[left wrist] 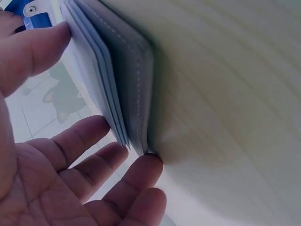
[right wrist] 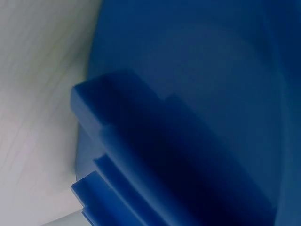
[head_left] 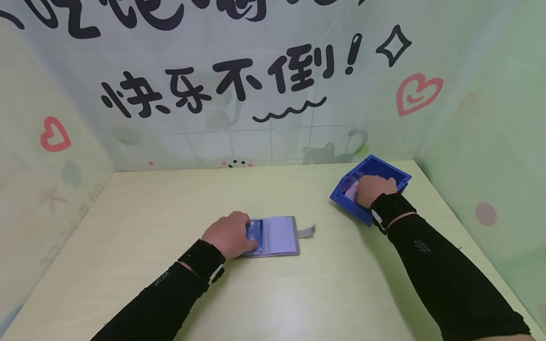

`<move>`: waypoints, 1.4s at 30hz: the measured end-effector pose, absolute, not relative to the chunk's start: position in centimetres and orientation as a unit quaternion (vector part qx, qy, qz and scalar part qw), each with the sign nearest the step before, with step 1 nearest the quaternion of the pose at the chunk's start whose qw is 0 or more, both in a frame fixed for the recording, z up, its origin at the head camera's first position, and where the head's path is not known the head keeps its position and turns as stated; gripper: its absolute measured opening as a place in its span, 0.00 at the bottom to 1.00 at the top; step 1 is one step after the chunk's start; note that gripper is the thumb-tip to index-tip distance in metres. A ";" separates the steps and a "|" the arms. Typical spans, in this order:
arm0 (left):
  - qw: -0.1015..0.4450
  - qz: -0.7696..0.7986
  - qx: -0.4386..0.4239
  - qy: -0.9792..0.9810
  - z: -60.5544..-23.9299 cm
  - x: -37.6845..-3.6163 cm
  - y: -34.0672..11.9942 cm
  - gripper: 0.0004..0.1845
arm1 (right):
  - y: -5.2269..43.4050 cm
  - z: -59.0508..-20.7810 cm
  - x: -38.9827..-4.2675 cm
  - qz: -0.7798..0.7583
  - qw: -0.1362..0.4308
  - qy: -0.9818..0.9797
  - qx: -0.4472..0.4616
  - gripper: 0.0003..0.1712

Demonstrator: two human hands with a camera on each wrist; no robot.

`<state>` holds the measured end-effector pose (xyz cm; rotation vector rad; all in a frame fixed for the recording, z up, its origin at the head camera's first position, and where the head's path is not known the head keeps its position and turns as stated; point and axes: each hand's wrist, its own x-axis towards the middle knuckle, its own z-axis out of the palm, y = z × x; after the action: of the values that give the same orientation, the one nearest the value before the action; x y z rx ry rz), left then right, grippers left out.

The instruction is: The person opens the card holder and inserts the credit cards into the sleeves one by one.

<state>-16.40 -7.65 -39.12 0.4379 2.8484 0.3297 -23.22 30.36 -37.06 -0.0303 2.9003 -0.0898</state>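
A small grey card holder (head_left: 296,237) lies spread on the table, clear plastic sleeves inside and a blue card (head_left: 256,231) in its left side. My left hand (head_left: 228,235) holds that left side, thumb over the card. In the left wrist view, this hand's fingertips (left wrist: 148,169) meet the edges of the sleeves and the cover (left wrist: 146,84). Over at the right, my right hand (head_left: 375,189) reaches into a blue plastic bin (head_left: 351,208), beside a reddish-white card-like piece (head_left: 352,190). Its fingers are hidden, so I cannot tell what they hold.
The holder's snap strap (head_left: 306,231) sticks out to the right. Behind the pale wooden table (head_left: 192,194) hangs a printed cloth backdrop (head_left: 239,142), and a green side panel (head_left: 486,156) stands at the right. The bin sits near the table's back right corner.
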 end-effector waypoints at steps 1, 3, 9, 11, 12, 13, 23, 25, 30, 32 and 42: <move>0.118 0.112 0.151 0.975 -39.2 -16.4 -7.7 0.31 | 30.2 -37.0 -23.2 -0.026 0.122 0.992 -0.013 0.16; 0.115 0.108 0.152 0.976 -39.2 -16.4 -7.6 0.31 | 30.1 -36.9 -23.1 -0.016 0.123 0.992 -0.019 0.15; 0.110 0.100 0.150 0.977 -39.3 -16.4 -7.6 0.31 | 30.2 -37.3 -23.4 -0.002 0.122 0.992 -0.028 0.14; 0.109 0.100 0.151 0.977 -39.4 -16.4 -7.6 0.31 | 30.3 -37.5 -23.6 -0.006 0.124 0.992 -0.026 0.14; 0.109 0.099 0.151 0.978 -39.4 -16.4 -7.6 0.31 | 30.3 -37.5 -23.6 -0.010 0.124 0.992 -0.024 0.14; 0.108 0.098 0.152 0.978 -39.4 -16.4 -7.6 0.31 | 30.3 -37.5 -23.7 -0.013 0.125 0.992 -0.022 0.15; 0.107 0.104 0.154 0.977 -39.5 -16.5 -7.6 0.31 | 30.1 -37.5 -23.7 -0.031 0.136 0.990 -0.004 0.15; 0.107 0.103 0.156 0.977 -39.5 -16.5 -7.6 0.32 | 30.0 -37.7 -23.8 -0.036 0.134 0.990 0.003 0.16; 0.108 0.099 0.158 0.976 -39.5 -16.5 -7.7 0.33 | 29.9 -38.1 -23.9 -0.042 0.126 0.991 0.016 0.18; 0.108 0.098 0.158 0.977 -39.6 -16.5 -7.7 0.33 | 29.8 -38.3 -23.9 -0.040 0.122 0.992 0.017 0.19; 0.107 0.105 0.155 0.976 -39.6 -16.5 -7.6 0.33 | 30.1 -38.8 -24.5 -0.032 0.123 0.992 0.017 0.20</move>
<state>-16.52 -7.64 -39.63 0.4566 2.8741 0.3092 -24.49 30.12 -38.85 0.0500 2.8924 -0.0935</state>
